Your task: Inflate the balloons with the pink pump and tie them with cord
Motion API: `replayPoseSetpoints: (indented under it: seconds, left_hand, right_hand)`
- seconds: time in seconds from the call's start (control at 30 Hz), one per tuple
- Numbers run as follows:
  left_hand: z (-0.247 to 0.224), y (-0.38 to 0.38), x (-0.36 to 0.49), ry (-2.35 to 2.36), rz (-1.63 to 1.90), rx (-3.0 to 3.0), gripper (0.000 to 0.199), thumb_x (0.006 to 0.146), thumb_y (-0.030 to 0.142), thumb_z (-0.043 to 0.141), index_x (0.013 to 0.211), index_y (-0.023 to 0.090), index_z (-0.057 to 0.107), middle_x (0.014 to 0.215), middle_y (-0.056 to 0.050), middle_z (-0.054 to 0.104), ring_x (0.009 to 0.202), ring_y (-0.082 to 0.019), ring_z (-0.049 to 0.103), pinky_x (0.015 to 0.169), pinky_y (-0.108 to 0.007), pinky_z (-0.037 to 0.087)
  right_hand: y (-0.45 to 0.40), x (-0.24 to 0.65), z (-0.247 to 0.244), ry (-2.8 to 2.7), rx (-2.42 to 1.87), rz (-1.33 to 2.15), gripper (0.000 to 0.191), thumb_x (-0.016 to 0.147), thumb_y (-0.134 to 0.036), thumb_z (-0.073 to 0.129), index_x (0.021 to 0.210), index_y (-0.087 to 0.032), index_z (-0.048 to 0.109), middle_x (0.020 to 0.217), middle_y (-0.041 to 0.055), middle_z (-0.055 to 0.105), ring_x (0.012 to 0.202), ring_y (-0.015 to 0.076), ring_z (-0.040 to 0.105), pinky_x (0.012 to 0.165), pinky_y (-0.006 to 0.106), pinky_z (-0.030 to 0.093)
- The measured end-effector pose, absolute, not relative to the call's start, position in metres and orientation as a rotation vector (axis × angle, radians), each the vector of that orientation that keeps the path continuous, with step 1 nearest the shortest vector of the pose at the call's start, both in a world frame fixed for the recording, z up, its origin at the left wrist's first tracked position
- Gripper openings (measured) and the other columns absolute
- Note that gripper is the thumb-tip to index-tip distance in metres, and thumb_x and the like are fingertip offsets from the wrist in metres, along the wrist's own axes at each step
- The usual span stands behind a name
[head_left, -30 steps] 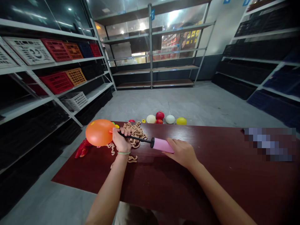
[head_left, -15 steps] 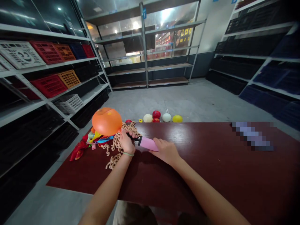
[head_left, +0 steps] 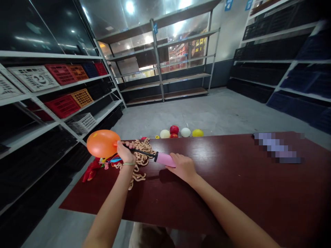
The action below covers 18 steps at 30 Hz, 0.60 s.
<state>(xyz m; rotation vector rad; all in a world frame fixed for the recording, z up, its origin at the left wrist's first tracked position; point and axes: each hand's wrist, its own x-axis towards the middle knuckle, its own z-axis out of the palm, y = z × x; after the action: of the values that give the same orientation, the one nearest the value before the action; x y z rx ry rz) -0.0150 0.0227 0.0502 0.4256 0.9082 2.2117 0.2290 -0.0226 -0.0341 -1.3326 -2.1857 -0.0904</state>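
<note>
An inflated orange balloon (head_left: 102, 143) hangs over the left end of the dark red table (head_left: 212, 186). My left hand (head_left: 126, 154) pinches its neck onto the black nozzle of a pink hand pump (head_left: 165, 159). My right hand (head_left: 182, 166) grips the pink barrel, with the thin black rod drawn out between my hands. Under my left hand lies a heap of tan rubber bands (head_left: 141, 156). Uninflated coloured balloons (head_left: 97, 165) lie beside it near the table's left edge.
Several inflated balloons (head_left: 181, 132), white, red and yellow, rest on the grey floor beyond the table. Metal shelving with red, orange and white crates (head_left: 63, 91) lines the left wall. Dark crates fill the racks on the right. A blurred patch (head_left: 276, 148) sits at the table's right.
The pump barrel went in against my left hand, then drew back out, so the black rod shows again. The orange balloon rose and then dropped lower and to the left.
</note>
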Motion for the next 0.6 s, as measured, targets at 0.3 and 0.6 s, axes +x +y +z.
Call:
replayPoseSetpoints:
  seconds: [0.3, 0.6]
  left_hand:
    - [0.018, 0.013, 0.086, 0.902, 2.046, 0.608, 0.035, 0.089, 0.047, 0.056, 0.071, 0.021, 0.04, 0.052, 0.007, 0.04, 0.038, -0.007, 0.039, 0.042, -0.021, 0.034]
    - [0.06, 0.021, 0.0, 0.974, 1.982, 0.702, 0.031, 0.089, 0.041, 0.057, 0.073, 0.022, 0.04, 0.053, 0.007, 0.041, 0.041, -0.009, 0.042, 0.044, -0.023, 0.039]
  right_hand:
    - [-0.025, 0.235, -0.041, -2.016, -1.382, -0.088, 0.042, 0.083, -0.046, 0.065, 0.116, -0.021, 0.06, 0.091, 0.0044, 0.069, 0.08, 0.0193, 0.062, 0.067, 0.029, 0.032]
    - [-0.028, 0.232, -0.041, -2.162, -1.306, -0.086, 0.038, 0.084, -0.046, 0.067, 0.112, -0.021, 0.058, 0.089, 0.0032, 0.068, 0.08, 0.0192, 0.062, 0.066, 0.029, 0.034]
